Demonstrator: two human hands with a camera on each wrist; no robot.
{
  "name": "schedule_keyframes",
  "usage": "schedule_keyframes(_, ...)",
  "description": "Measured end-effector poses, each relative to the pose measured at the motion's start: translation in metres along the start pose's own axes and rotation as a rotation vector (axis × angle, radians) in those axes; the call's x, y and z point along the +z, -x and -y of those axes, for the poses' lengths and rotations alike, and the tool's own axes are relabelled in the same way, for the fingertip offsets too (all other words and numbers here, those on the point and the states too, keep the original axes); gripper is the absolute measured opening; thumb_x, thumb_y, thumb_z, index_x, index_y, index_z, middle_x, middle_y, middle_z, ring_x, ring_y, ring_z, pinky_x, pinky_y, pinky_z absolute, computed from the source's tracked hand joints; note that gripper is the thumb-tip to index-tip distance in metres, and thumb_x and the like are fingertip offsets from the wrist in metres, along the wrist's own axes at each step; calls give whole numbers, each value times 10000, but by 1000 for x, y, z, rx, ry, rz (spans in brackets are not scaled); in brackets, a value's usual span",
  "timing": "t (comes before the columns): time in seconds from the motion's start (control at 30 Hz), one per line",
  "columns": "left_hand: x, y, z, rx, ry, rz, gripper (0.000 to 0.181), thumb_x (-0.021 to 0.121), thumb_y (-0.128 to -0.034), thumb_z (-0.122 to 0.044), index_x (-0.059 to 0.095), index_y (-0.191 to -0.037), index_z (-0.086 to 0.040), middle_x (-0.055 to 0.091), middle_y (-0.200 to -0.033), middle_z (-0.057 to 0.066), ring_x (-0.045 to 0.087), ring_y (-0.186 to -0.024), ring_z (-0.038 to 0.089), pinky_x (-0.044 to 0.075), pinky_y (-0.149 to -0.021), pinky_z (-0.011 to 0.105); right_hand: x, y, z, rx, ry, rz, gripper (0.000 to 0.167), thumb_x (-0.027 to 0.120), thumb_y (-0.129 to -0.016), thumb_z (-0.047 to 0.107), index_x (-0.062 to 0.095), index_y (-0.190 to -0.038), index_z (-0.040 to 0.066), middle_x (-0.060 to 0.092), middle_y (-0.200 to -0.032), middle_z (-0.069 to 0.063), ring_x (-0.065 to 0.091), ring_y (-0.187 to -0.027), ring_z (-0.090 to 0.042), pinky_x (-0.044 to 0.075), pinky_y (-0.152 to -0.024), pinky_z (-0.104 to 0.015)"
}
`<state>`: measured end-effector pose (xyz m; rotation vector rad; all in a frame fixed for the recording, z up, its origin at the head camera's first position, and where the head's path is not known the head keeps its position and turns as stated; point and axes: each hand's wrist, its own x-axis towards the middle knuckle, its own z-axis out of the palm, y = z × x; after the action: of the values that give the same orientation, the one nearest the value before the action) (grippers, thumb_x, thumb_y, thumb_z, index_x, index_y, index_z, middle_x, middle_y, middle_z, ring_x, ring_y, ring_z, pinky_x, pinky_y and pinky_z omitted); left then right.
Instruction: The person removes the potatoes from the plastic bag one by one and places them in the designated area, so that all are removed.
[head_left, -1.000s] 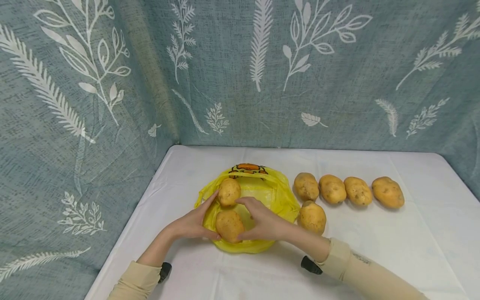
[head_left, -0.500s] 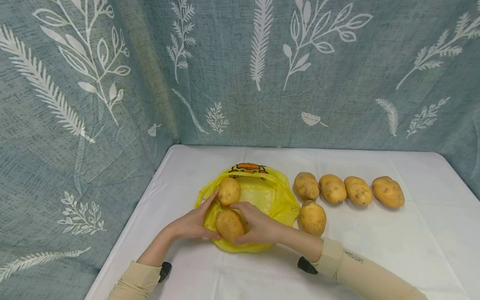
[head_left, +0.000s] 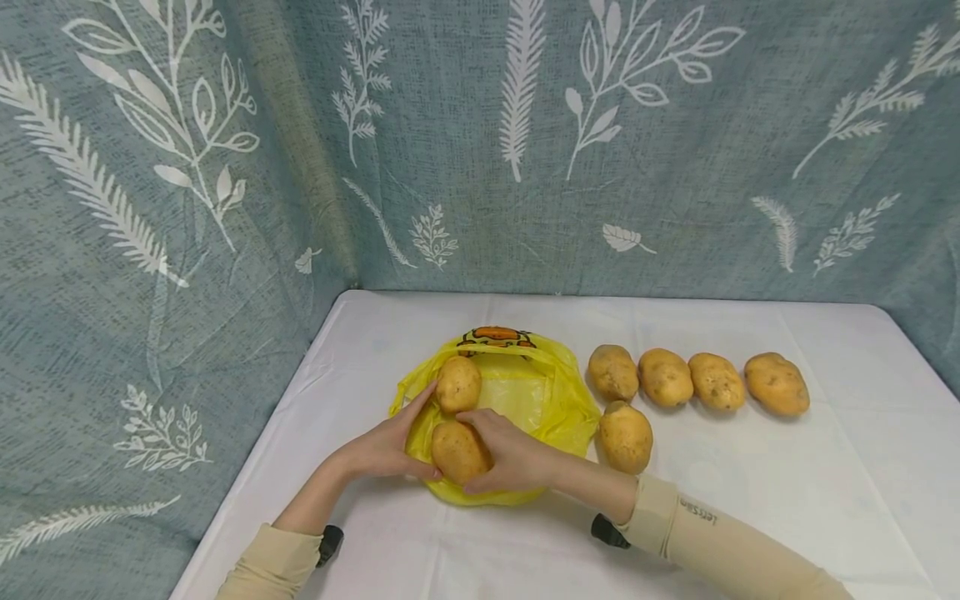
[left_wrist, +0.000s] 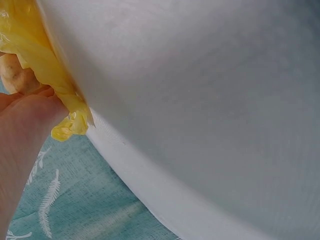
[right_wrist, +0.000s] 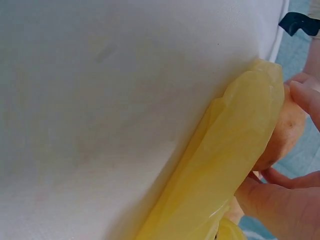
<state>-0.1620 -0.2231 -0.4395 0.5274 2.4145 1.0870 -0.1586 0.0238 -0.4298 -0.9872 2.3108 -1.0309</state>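
Observation:
A yellow plastic bag (head_left: 517,387) lies with its mouth open on the table, orange print at its far side. Two potatoes are at its left part: a far potato (head_left: 458,384) and a near potato (head_left: 456,450). My right hand (head_left: 510,454) grips the near potato, thumb in front and fingers behind it; the right wrist view also shows this potato (right_wrist: 287,130) above the bag's yellow side. At the bag's left rim my left hand (head_left: 382,443) holds the bag, thumb and fingers spread beside the potatoes. In the left wrist view, crumpled bag film (left_wrist: 70,122) lies against that thumb.
Right of the bag stands a row of several potatoes (head_left: 665,377), with one potato (head_left: 626,437) in front of its left end. A white cloth covers the table (head_left: 750,500). Blue-grey curtains (head_left: 465,208) with white leaf patterns hang behind and at the left.
My right hand has moved slightly left and closed around the near potato, its fingers now against it. My left hand, the bag and the other potatoes look unmoved.

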Motion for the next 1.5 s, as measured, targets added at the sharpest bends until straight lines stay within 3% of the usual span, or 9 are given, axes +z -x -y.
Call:
schedule_keyframes(0.47, 1, -1, 1, -30, 2, 0, 1243, 854, -716, -357, -26, -1581, -210, 26, -1627, 119, 108, -1458, 379, 171, -1120, 606, -1, 3, -1, -20, -18, -15, 816, 797, -810, 236, 337, -1458, 53, 399, -1423, -93, 427, -1264, -207, 385, -1054, -396)
schedule_keyframes(0.73, 2, -1, 2, -31, -4, -1, 1235, 852, -720, -354, -23, -1581, -221, 36, -1628, 114, 107, -1460, 372, 171, -1123, 602, -6, 10, -2, 13, -5, -28, 822, 802, -806, 295, 348, -1455, 74, 406, -1423, -83, 438, -1268, -214, 393, -1049, -411)
schedule_keyframes(1.5, 3, -3, 0, -52, -23, -13, 1235, 859, -714, -328, -10, -1582, -191, 42, -1626, 134, 112, -1459, 374, 161, -1134, 580, -22, 45, -15, 64, -123, -83, 859, 817, -789, 310, 346, -1467, 72, 422, -1407, -59, 466, -1239, -204, 470, -959, -308)
